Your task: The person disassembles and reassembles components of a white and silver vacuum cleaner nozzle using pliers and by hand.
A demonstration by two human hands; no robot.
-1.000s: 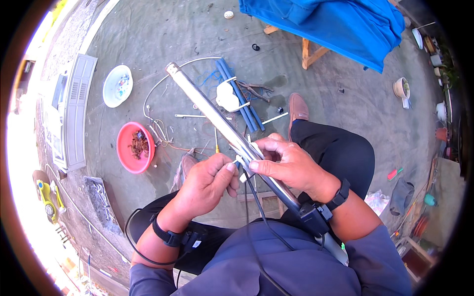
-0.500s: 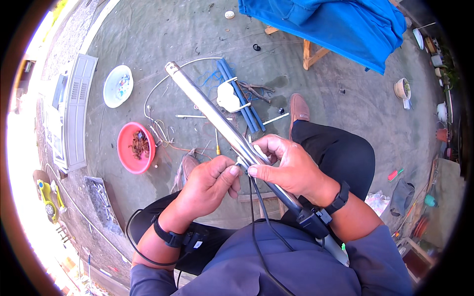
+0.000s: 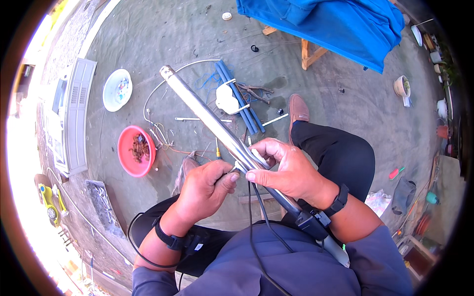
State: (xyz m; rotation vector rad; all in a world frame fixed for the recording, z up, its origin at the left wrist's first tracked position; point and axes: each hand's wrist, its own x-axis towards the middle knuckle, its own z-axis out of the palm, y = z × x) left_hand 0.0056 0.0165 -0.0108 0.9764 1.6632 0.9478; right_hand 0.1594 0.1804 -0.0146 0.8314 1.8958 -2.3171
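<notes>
A shiny metal tube slants across in front of me, from the far left down to a black fitting near my right forearm. My right hand is closed around its lower part, thumb on the near side. A small white piece shows between the tube and the right fingers. My left hand pinches something thin, mostly hidden by the fingers, close to a small whitish bit at the tube's left side. Black cords hang from beneath the tube toward my lap.
Beyond the tube lie blue pipes bound with a white piece, and pliers. A pink basin, a white bowl and a screwdriver are to the left. A blue cloth covers a wooden stand.
My left hand has drawn slightly left, away from the tube, still pinching. The tube's far end has shifted a little left and nearer. The right hand keeps its hold.
</notes>
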